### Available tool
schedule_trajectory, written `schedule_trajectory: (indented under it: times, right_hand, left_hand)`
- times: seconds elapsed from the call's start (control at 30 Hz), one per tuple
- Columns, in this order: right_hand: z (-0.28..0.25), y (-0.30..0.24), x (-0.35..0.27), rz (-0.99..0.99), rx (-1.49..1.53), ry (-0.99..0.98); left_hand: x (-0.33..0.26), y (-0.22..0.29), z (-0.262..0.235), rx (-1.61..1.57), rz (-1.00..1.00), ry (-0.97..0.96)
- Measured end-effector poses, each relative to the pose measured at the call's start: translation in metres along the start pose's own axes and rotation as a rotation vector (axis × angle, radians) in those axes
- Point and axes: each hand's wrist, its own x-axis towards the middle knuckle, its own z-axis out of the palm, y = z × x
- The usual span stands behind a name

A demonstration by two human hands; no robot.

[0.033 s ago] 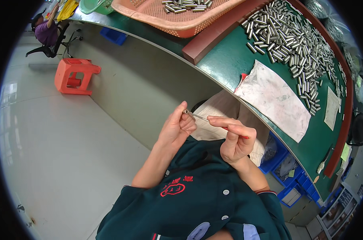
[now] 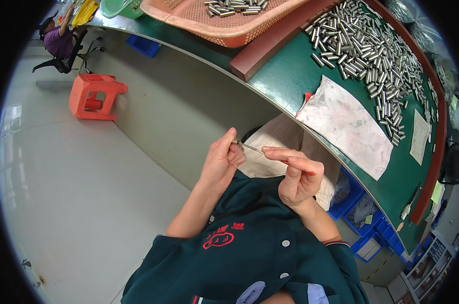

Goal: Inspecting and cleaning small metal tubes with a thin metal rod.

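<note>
My left hand point(image 2: 222, 156) is closed, pinching a small metal tube point(image 2: 235, 142) between thumb and fingers. In my right hand point(image 2: 300, 180) lies a thin tool with a straight metal shaft point(image 2: 250, 148) and a red handle point(image 2: 309, 173), gripped between thumb and fingers. The shaft's tip meets the tube at my left fingertips; whether it is inside the tube I cannot tell. Both hands are held over my lap, off the table. A large heap of short metal tubes point(image 2: 363, 48) covers the green table at the right, beyond a stained white cloth point(image 2: 343, 121).
A pink basket point(image 2: 229, 38) with several metal tubes stands beside a brown wooden bar point(image 2: 262, 55). Blue bins point(image 2: 363, 220) sit under the green table point(image 2: 270, 83). On the floor at left is a red stool point(image 2: 92, 96); farther off sits a person in purple point(image 2: 58, 43).
The fingers of my left hand have shifted slightly, and the tube in them has turned a little. My right hand and the tool look the same.
</note>
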Motion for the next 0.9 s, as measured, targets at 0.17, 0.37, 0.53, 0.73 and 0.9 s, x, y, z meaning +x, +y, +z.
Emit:
schedule_trajectory:
  times: [0.17,0.37,0.53,0.73,0.9]
  right_hand:
    - [0.004,0.002,-0.002,-0.039,0.054,0.06]
    - [-0.01,-0.013,0.003,-0.132,0.027,0.076]
    - [-0.017,-0.016,0.011,-0.155,0.014,0.121]
    - [-0.013,-0.012,0.005,-0.076,0.093,0.099]
    - [-0.01,-0.01,0.002,-0.03,0.137,0.045]
  left_hand:
    - [-0.002,0.0,0.005,0.232,0.2,0.066]
    - [0.004,0.003,-0.005,0.307,0.27,0.138]
    - [0.0,0.005,-0.001,0.298,0.357,0.157]
    - [-0.004,0.003,0.005,0.371,0.424,0.151]
    - [-0.007,0.005,0.009,0.349,0.352,0.139]
